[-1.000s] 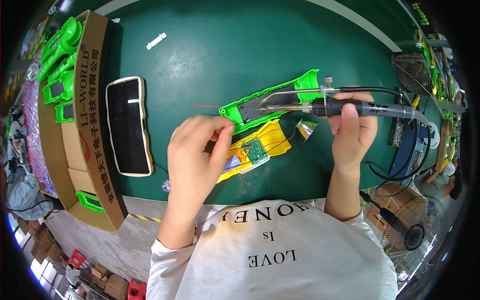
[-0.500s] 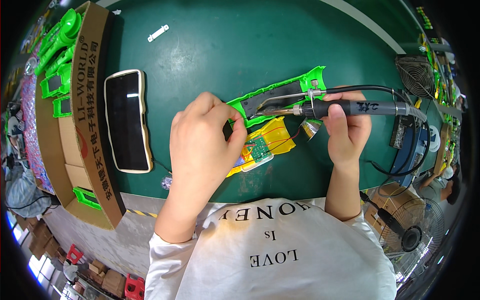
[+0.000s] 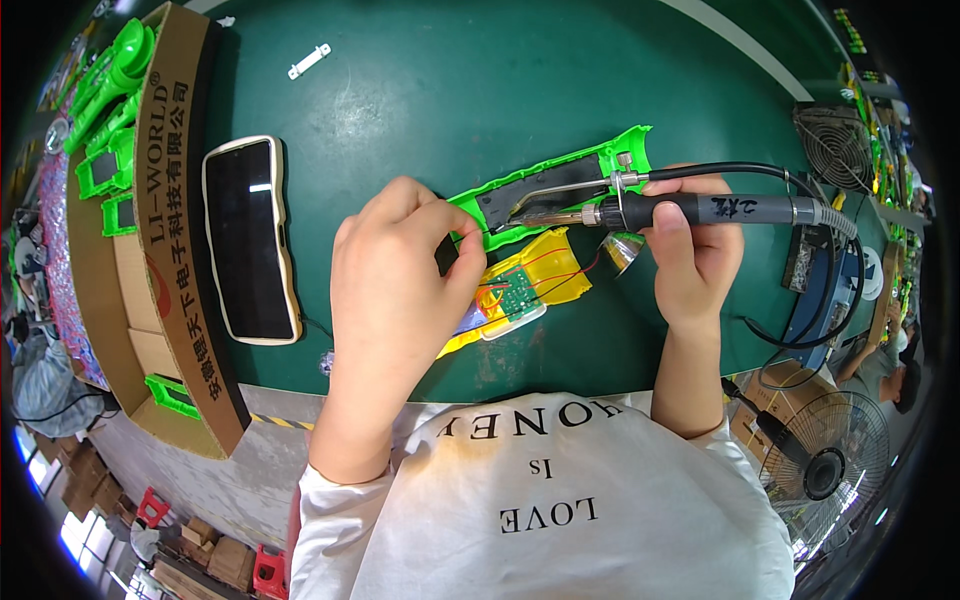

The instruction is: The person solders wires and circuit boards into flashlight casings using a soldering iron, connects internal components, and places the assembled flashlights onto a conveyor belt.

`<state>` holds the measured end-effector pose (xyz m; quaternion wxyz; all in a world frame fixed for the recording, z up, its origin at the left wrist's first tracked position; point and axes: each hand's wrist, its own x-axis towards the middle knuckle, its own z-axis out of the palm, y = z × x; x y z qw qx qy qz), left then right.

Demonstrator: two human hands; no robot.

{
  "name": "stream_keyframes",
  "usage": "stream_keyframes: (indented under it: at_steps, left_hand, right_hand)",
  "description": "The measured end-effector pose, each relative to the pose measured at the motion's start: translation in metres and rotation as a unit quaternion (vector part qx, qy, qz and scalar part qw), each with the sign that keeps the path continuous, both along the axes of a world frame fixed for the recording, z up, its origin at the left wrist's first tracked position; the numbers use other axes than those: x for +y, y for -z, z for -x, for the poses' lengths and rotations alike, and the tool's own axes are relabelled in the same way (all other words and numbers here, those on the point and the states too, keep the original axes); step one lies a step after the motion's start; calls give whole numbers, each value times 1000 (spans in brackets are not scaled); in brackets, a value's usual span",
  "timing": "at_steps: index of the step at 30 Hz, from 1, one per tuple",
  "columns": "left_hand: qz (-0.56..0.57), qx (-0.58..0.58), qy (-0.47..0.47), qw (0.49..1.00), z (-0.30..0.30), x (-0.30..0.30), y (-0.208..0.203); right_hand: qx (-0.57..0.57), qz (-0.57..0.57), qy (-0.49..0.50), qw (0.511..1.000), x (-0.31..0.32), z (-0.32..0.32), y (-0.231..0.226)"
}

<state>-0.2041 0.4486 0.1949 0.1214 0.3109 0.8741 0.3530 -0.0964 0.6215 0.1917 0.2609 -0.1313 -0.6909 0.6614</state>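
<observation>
A green bench [image 3: 420,90] is carrying a cardboard box [image 3: 165,250] of green parts at the left, with a phone [image 3: 250,240] lying beside it. Near the middle, a green shell [image 3: 560,180] is lying above a yellow pack with a small circuit board [image 3: 520,290]. The left hand [image 3: 395,280] is resting on the shell's left end, fingers [image 3: 465,265] pinching together there. The right hand [image 3: 695,250] is gripping a soldering iron [image 3: 680,210], fingers wrapping its handle, tip touching the shell.
</observation>
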Motion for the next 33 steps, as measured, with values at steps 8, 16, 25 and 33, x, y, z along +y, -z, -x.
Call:
stream_keyframes:
  at_steps: [8,16,25,33]
  left_hand:
    - [1,5,-15,1000,-2,2,1]
    - [25,32,-25,999,-5,6,0]
    - [52,65,-25,996,-6,8,-2]
    - [57,74,-25,995,-7,9,-1]
  right_hand:
    - [-22,-11,-7,1000,-1,-1,-2]
    - [-23,-10,-5,1000,-2,0,0]
    - [-40,-52,-1,998,-3,0,-2]
    - [-38,-50,-3,998,-2,-1,-3]
